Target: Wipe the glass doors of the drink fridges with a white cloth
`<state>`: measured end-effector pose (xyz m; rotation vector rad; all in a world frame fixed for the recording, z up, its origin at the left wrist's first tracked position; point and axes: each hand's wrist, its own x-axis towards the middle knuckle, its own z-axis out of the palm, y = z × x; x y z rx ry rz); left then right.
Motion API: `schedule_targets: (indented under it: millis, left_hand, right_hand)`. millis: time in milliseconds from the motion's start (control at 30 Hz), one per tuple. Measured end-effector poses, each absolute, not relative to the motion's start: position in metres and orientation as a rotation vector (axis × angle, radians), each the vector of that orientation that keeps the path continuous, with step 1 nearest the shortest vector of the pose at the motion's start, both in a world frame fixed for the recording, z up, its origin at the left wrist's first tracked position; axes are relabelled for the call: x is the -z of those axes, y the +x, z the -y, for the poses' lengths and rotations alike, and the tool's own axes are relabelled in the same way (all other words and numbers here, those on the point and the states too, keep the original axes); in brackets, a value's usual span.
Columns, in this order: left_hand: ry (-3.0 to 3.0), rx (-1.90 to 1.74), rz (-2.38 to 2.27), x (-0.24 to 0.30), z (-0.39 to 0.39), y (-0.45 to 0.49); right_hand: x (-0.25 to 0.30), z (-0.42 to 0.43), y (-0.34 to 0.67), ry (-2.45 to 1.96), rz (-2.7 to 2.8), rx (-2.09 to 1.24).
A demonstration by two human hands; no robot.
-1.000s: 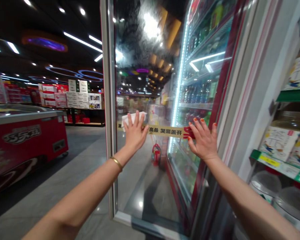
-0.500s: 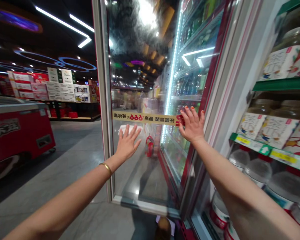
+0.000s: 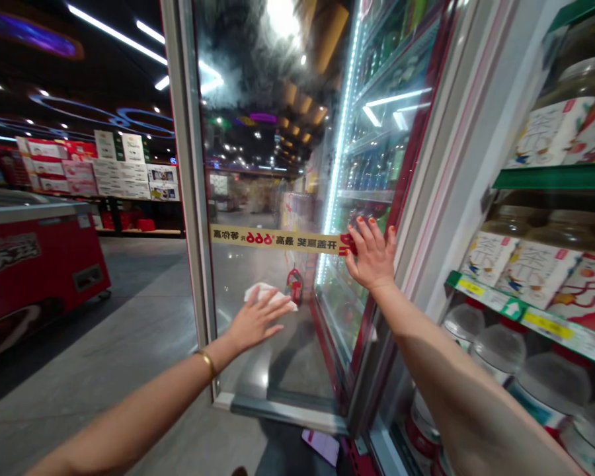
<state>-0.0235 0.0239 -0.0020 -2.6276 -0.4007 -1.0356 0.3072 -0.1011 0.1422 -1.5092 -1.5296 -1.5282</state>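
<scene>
An open glass cooler door (image 3: 258, 165) stands in front of me, swung out to the left. My left hand (image 3: 252, 322) lies flat with fingers spread, pressing a white cloth (image 3: 268, 295) against the lower part of the glass. My right hand (image 3: 371, 254) rests flat and open on the glass at the door's hinge side, over the right end of a yellow sticker strip (image 3: 277, 240) with red and black print. A gold bangle (image 3: 207, 360) is on my left wrist.
Lit cooler shelves with bottles (image 3: 377, 165) lie behind the door. Shelves of jars and boxed drinks (image 3: 550, 264) stand at the right. A red chest freezer (image 3: 34, 258) sits at the left, stacked cartons (image 3: 119, 173) beyond it. Grey floor (image 3: 129, 330) lies below.
My left hand has slid the cloth down the glass, from sticker height to well below it. My right hand has stayed on the sticker's right end.
</scene>
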Motion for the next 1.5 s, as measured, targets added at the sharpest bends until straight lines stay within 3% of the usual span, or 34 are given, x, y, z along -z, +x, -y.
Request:
schedule_targets:
  millis: [167, 300, 433, 600, 767, 933, 1267, 1500]
  left_hand:
    - [-2.322, 1.405, 0.942, -0.112, -0.085, -0.048]
    - [-2.27, 1.501, 1.048, -0.172, -0.072, -0.008]
    - [-2.34, 1.322, 0.82, -0.129, -0.044, -0.001]
    - [-2.397, 1.039, 0.656, -0.069, -0.046, -0.076]
    - [-2.253, 1.149, 0.931, -0.118, -0.045, -0.132]
    - [-2.19, 1.363, 0.947, -0.177, -0.009, -0.103]
    - [-2.171, 1.203, 0.716, -0.072, 0.067, -0.134]
    - [-2.06, 1.511, 0.734, -0.073, 0.094, -0.132]
  right_hand:
    - [-0.141, 0.102, 0.304, -1.472, 1.538, 1.561]
    - [-0.14, 0.102, 0.304, -1.464, 1.562, 1.557]
    - [-0.141, 0.11, 0.303, -1.456, 1.624, 1.546]
    - [-0.142, 0.123, 0.279, -1.538, 1.618, 1.404]
    - [-0.138, 0.115, 0.212, -1.541, 1.622, 1.275]
    - [-0.12, 0.092, 0.154, -1.515, 1.667, 1.191]
    - [-0.099, 0.105, 0.151, -1.365, 1.599, 1.233]
    - [-0.089, 0.153, 0.091, -1.322, 1.512, 0.721]
